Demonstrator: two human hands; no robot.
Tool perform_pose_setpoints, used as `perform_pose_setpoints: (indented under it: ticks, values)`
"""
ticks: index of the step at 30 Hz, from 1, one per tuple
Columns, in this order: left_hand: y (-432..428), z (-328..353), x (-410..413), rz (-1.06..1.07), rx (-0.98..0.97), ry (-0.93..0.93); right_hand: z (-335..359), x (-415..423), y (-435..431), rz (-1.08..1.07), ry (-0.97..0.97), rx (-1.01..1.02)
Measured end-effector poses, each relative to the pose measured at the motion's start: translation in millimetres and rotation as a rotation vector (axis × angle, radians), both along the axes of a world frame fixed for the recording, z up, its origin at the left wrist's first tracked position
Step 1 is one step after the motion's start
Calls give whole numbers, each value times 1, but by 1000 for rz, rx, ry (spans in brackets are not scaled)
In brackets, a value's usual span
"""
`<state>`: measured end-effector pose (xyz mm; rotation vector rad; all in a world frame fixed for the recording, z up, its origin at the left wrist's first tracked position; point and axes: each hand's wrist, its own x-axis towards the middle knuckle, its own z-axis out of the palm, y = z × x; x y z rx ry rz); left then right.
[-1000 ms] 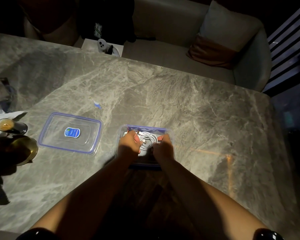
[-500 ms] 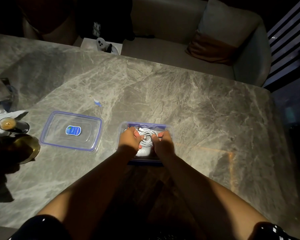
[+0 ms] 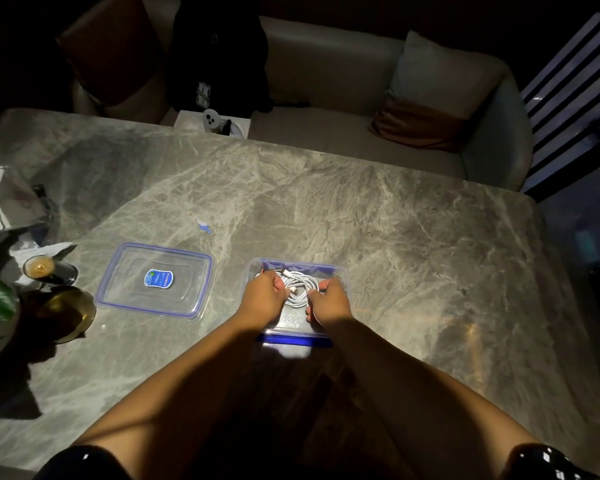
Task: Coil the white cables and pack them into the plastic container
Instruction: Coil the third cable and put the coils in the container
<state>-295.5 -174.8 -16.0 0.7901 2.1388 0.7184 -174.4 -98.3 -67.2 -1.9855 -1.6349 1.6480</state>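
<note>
- The fingers (image 3: pixel 280 287) of my left hand (image 3: pixel 262 301) are curled tight and grasp the left side of the white cables (image 3: pixel 302 284). A connector tip pokes out just beside the knuckles.
- The fingers (image 3: pixel 317 293) of my right hand (image 3: pixel 329 302) are curled the same way and clench the right side of the bundle. The thumb is tucked low, on the near side.
- The white cables sit as one loose round coil of several loops, pinned between the two sets of fingers. They lie inside the plastic container (image 3: pixel 342 273), toward its far end.
- The container is clear with a blue rim. Its near edge lies under my wrists and its far wall just beyond my fingertips. I cannot tell whether the coil rests flat on the bottom.
- Left of my left fingers, well apart from them, the lid (image 3: pixel 156 280) lies flat on the marble table (image 3: pixel 413 254), with a blue label at its middle.
- Further left stand a small glass (image 3: pixel 40 266) and an amber dish (image 3: pixel 68 311), in deep shade.
- Beyond my fingers and to the left lies a small blue scrap (image 3: pixel 204 226). I cannot tell what it is.
- Past the far table edge I see a sofa (image 3: pixel 326 64) with a cushion (image 3: pixel 437 74).
</note>
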Motion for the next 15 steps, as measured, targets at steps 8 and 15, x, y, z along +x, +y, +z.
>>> perform_pose_setpoints:
  ticks: [8,15]
  values:
    - [0,20,2,-126,-122,76,43,1,-6,153,-61,-31]
    - [-9,50,5,-182,-49,163,85,20,-6,330,-55,72]
